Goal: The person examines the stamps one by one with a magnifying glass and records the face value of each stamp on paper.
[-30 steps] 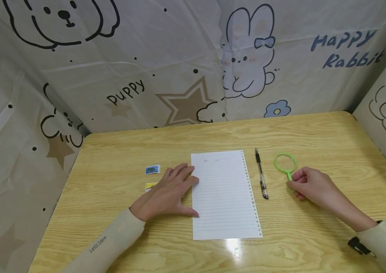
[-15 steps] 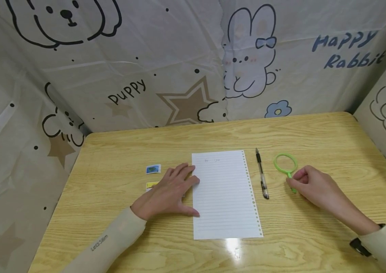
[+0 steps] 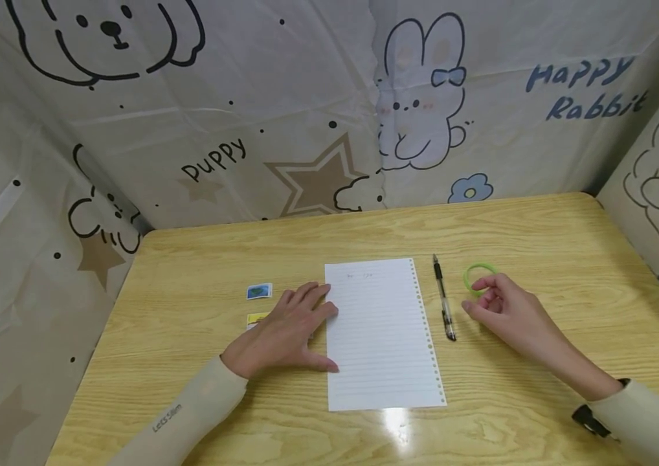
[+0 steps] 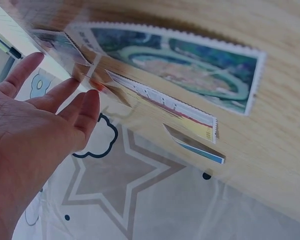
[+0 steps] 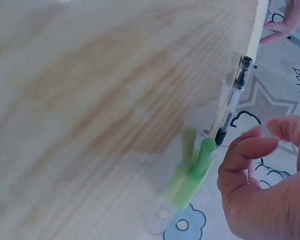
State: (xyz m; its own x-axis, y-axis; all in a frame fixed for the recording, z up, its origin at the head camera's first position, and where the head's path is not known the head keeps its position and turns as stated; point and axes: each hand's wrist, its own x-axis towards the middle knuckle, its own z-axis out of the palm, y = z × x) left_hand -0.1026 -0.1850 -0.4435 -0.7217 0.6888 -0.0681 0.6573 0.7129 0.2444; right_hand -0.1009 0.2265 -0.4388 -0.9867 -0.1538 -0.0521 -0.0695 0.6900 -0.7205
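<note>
My left hand (image 3: 291, 327) lies flat on the wooden table (image 3: 539, 233), with fingers and thumb touching the left edge of a lined paper sheet (image 3: 382, 333). In the left wrist view its straight fingers (image 4: 65, 97) hover near a blue-green stamp (image 4: 190, 70) and a yellow stamp (image 4: 162, 102). My right hand (image 3: 489, 301) hovers loosely curled between a black pen (image 3: 442, 298) and a green magnifying glass (image 3: 477, 275), covering its handle. In the right wrist view its fingers (image 5: 250, 150) hold nothing, and the magnifying glass (image 5: 190, 175) lies apart from them beside the pen (image 5: 232, 100).
The blue-green stamp (image 3: 259, 291) and the yellow stamp (image 3: 256, 318) lie left of my left hand. A cartoon-printed cloth (image 3: 318, 116) walls the table at the back and on both sides. Bare wood shows on the far half of the table.
My right hand let go of the magnifying glass handle and moved forward and left, toward the pen. The left hand stayed where it was.
</note>
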